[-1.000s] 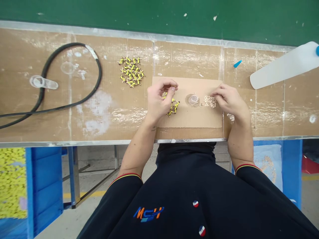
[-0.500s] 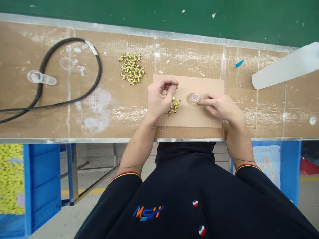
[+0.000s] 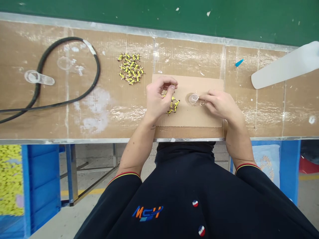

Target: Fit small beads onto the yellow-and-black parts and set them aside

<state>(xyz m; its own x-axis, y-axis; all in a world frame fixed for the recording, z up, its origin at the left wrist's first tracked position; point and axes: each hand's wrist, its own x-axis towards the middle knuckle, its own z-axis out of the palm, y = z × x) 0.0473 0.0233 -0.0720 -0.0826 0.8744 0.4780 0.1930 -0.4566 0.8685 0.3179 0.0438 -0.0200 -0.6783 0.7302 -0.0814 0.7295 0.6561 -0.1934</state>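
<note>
My left hand [image 3: 161, 98] is closed in a pinch above the left part of a cardboard sheet [image 3: 199, 118]; what its fingertips hold is too small to make out. Partly under that hand lies a small group of yellow-and-dark figurines [image 3: 175, 105]. My right hand [image 3: 219, 103] has its thumb and fingers together at the rim of a small clear cup [image 3: 193, 98]; anything between them is hidden. Tiny pale pieces [image 3: 203, 104] lie on the cardboard between the cup and my right hand.
A larger pile of yellow figurines [image 3: 131, 68] lies behind to the left. Further left are a black hose [image 3: 99, 66] and a clear plastic container [image 3: 40, 78]. To the right lie a blue cone-shaped piece [image 3: 239, 62] and a white bottle [image 3: 284, 68]. Blue crates [image 3: 42, 189] stand below the bench.
My right hand's fingertips have shifted slightly up along the cup's rim, uncovering pale pieces beside it. My left hand keeps its pinch in nearly the same place.
</note>
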